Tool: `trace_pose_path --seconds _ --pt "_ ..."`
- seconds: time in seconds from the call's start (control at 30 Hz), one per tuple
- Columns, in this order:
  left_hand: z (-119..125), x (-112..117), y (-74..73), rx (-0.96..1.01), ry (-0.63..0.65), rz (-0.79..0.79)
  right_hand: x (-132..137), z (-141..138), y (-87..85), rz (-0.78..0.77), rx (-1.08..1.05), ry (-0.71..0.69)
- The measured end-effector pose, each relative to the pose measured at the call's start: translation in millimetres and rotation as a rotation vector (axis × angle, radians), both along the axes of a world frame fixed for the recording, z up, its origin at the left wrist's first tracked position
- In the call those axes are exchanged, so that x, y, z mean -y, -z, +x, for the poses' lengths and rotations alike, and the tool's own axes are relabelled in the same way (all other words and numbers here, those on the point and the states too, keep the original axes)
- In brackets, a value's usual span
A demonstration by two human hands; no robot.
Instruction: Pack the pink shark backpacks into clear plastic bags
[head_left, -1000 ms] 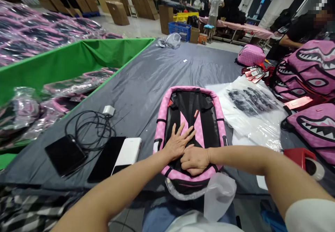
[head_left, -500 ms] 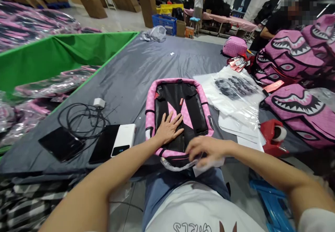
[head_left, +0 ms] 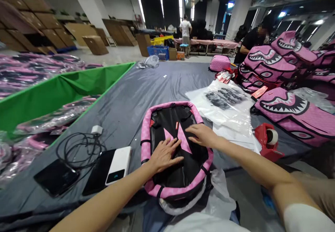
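R hand [head_left: 202, 136] up from bkpk [head_left: 184, 143] btm edge to its R side.

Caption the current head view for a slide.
Left hand and right hand over a pink-and-black backpack on a gray-covered table, red tape dispenser to the right.

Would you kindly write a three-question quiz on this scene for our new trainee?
1. True or false: the left hand lies on the pink-and-black backpack.
2. Which is nearer the backpack: the white device or the red tape dispenser?
3. The fabric barrier along the table is: (a) yellow, (b) green, (c) blue.

Key: 1. True; 2. White device; 3. b
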State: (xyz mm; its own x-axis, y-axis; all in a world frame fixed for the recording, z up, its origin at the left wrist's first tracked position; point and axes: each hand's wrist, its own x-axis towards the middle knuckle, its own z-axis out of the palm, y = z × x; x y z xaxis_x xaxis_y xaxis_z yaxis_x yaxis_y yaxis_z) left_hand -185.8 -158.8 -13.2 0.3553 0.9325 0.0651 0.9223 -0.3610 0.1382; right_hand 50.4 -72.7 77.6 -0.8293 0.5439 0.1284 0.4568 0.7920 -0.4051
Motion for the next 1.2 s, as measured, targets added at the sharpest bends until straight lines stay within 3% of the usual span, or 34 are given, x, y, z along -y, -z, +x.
trace_pose_path --seconds 0.07,0.17,0.27,0.37,0.43,0.53,0.63,0.7,0.77,0.9,0.97,1.07,1.2 --pt "-3.5 -22.8 -11.5 0.023 -0.078 0.072 -22.4 -34.7 36.8 0.205 0.121 0.106" --pt "-2.0 -62.0 -14.5 0.016 -0.308 0.161 -31.0 -63.2 85.9 0.306 0.214 0.173" --pt "3.5 -85.4 0.0 0.011 -0.455 0.092 -20.0 -66.3 105.7 0.294 0.201 0.167" --pt "7.8 -85.6 15.7 0.015 -0.440 0.062 -15.8 -55.1 100.3 0.212 0.068 0.130" --pt "9.5 -80.0 21.4 0.016 -0.434 0.083 -31.2 -41.9 90.3 0.108 -0.103 0.143" --pt "10.9 -74.6 26.1 0.003 -0.452 0.145 -90.9 -16.6 73.4 -0.001 -0.340 0.395" --pt "10.4 -75.4 31.3 -0.004 -0.461 0.192 -173.6 3.9 64.3 -0.047 -0.358 0.723" --pt "9.1 -76.8 35.1 0.003 -0.463 0.206 -219.9 9.6 69.4 -0.064 -0.319 0.836" --pt "7.9 -77.5 38.2 0.013 -0.464 0.220 -249.1 9.8 84.6 -0.071 -0.279 0.917" --pt "7.1 -76.8 40.4 0.029 -0.466 0.250 -269.4 8.5 120.8 -0.100 -0.218 1.066" --pt "7.3 -76.6 40.1 0.035 -0.468 0.267 -275.0 13.8 125.7 -0.138 -0.202 1.110" --pt "8.3 -77.2 40.4 0.050 -0.462 0.293 -285.8 32.3 108.0 -0.154 -0.224 1.171" --pt "9.1 -79.5 44.3 0.096 -0.451 0.342 -289.7 57.4 54.0 -0.038 -0.354 1.185"
